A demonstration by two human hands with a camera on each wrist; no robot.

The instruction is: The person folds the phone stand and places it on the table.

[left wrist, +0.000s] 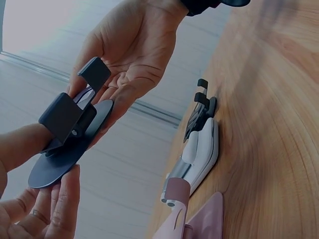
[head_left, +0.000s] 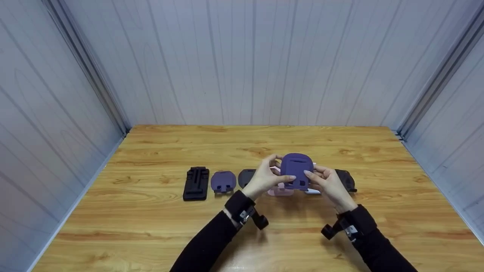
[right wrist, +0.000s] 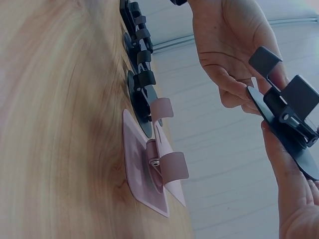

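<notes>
A purple phone stand (head_left: 297,168) with a rounded plate is held above the table by both hands. My left hand (head_left: 261,179) grips its left side, thumb on the plate. On the opposite edge, my right hand (head_left: 329,186) pinches it with the thumb on the front and fingers behind. In the left wrist view the stand's oval base (left wrist: 55,167) and two bent hooks show, with fingers on both ends. Directly under the hands stand a pink phone stand (right wrist: 142,174) and a white phone stand (left wrist: 202,154), both partly hidden in the head view.
Left of the hands, a black folded stand (head_left: 196,184), a smaller-looking purple stand (head_left: 223,181) and a dark grey stand (head_left: 245,176) form a row on the wooden table (head_left: 151,230). Another black stand (head_left: 345,179) sits behind the right hand. Pale panels enclose three sides.
</notes>
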